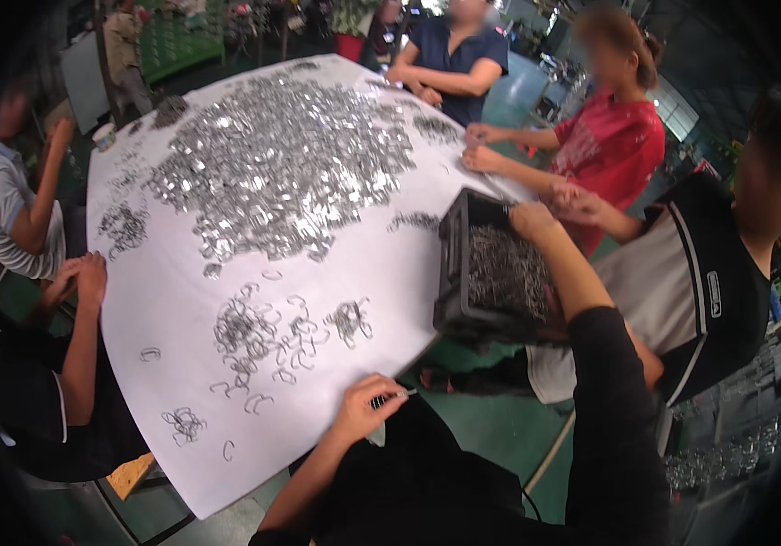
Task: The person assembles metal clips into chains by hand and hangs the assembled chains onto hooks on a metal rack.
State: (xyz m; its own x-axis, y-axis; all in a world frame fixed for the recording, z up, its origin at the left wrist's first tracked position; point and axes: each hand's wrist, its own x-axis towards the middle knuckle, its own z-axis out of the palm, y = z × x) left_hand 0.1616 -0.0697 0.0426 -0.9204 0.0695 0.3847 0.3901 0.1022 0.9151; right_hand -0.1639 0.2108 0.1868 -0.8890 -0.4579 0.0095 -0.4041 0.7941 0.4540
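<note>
"Metal piece [409,392], which way?"

"Sideways, one end pointing right, pinched in the curled left hand [365,411] by the white table [163,300]."

"Right hand [533,221]?"

"Half-curled at the plastic crate [452,264], beside thin, tangled metal bits [500,273]; can't tell its hold."

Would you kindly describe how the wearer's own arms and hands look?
The left hand and right hand are gloveless, and both forearms are bare. The right sleeve is black, ending near the elbow; a bit of black left sleeve shows at the lower edge.
</note>
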